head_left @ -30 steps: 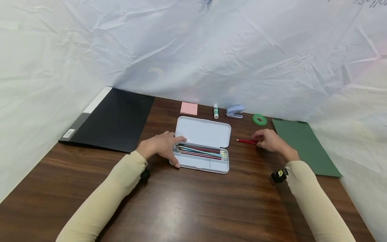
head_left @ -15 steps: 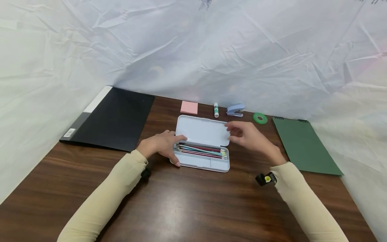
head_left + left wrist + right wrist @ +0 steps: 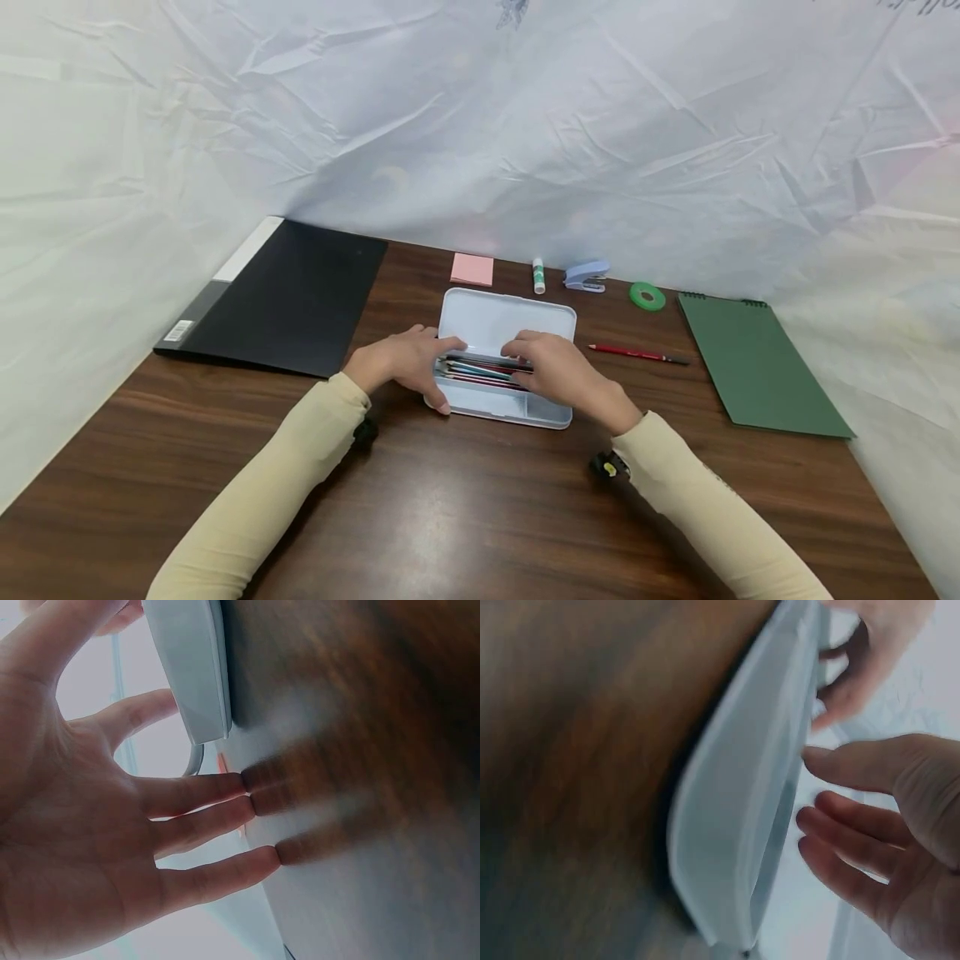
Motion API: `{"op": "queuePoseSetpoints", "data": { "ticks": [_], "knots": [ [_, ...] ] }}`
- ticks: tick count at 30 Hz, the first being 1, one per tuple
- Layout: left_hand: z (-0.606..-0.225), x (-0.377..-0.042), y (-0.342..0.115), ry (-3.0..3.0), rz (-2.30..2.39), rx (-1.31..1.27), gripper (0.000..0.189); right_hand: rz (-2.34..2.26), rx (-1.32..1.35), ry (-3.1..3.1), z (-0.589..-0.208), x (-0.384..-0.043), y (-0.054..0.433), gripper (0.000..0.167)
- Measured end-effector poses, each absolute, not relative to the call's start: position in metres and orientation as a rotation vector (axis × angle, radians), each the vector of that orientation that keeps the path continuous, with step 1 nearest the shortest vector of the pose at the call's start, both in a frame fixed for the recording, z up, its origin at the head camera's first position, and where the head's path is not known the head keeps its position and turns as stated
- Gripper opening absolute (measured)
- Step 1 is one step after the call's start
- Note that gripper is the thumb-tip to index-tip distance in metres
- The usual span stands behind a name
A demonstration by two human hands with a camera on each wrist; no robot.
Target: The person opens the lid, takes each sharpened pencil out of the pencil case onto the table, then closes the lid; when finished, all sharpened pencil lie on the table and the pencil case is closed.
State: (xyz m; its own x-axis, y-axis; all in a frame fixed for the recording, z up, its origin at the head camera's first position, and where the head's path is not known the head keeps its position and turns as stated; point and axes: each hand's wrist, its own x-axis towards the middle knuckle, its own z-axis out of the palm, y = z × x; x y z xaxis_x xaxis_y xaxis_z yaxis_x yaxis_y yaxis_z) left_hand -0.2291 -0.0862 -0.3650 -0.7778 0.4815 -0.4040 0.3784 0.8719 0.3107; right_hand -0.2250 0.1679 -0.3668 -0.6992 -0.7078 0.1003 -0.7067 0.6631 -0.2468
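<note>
A white pencil case (image 3: 480, 402) lies with its lid (image 3: 480, 315) tipped back, several pencils (image 3: 480, 372) in its rear compartment. My left hand (image 3: 408, 360) is spread at its left end, thumb at the front corner and index finger near the hinge. In the left wrist view, the other fingertips (image 3: 259, 859) of that hand touch the table beside the case end. Over the pencils hovers my right hand (image 3: 555, 364), fingers slightly bent. Its thumb and fingers (image 3: 844, 859) are apart in the right wrist view, with nothing seen between them.
Right of the case lies a red pencil (image 3: 633, 352), then a green spiral notebook (image 3: 761, 367). Behind are pink notes (image 3: 472, 269), a glue stick (image 3: 538, 277), a blue stapler (image 3: 587, 276) and green tape (image 3: 647, 297). A black folder (image 3: 288, 296) is at left.
My right hand has moved left, from the red pencil, past the lid's right edge, to above the pencils. The red pencil stays on the table, uncovered. My left hand has not moved.
</note>
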Motion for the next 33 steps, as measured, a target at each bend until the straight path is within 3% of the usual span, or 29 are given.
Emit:
{"op": "queuePoseSetpoints", "data": {
  "ticks": [8,33],
  "knots": [
    [-0.364,-0.228,-0.086,2.569,0.281,0.637,0.099,-0.186,-1.223,2.927,-0.372,-0.222,0.152,0.015],
    [-0.365,-0.227,-0.085,2.567,0.298,0.604,0.099,-0.258,-1.266,2.709,-0.353,-0.231,0.162,0.029]
  ]
}}
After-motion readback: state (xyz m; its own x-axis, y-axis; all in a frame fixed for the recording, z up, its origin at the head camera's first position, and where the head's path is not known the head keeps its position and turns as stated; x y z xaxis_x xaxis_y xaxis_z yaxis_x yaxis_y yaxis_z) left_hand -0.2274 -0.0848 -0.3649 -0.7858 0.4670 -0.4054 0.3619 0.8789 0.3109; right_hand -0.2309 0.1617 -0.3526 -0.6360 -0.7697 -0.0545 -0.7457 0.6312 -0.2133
